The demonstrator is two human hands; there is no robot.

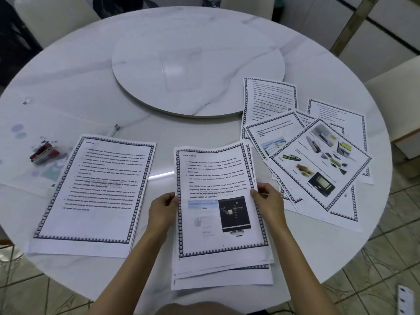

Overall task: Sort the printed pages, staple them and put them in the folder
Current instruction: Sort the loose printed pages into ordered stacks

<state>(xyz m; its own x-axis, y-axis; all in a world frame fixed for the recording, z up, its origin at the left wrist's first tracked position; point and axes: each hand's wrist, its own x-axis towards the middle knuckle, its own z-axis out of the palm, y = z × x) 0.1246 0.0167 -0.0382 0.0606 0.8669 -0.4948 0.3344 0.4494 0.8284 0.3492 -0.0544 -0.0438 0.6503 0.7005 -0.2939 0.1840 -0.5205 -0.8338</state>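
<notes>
I hold a stack of printed pages [218, 178] with patterned borders at the table's near edge. My left hand [162, 210] grips its left side and my right hand [269, 201] grips its right side. The top sheet is headed "Cloud Storage" and shows two pictures. A second pile [95, 192], topped by a text page with a "STORAGE" watermark, lies flat to the left. Several loose pages [313, 155] are fanned out on the right. A red stapler [43, 153] rests on a clear plastic zip folder [68, 126] at the far left.
The round white marble table [204, 130] carries a raised turntable [197, 73] at its centre. Pale chairs stand around it, one at the right [400, 96]. The floor below is tiled, with a paper strip [405, 301] lying at the lower right.
</notes>
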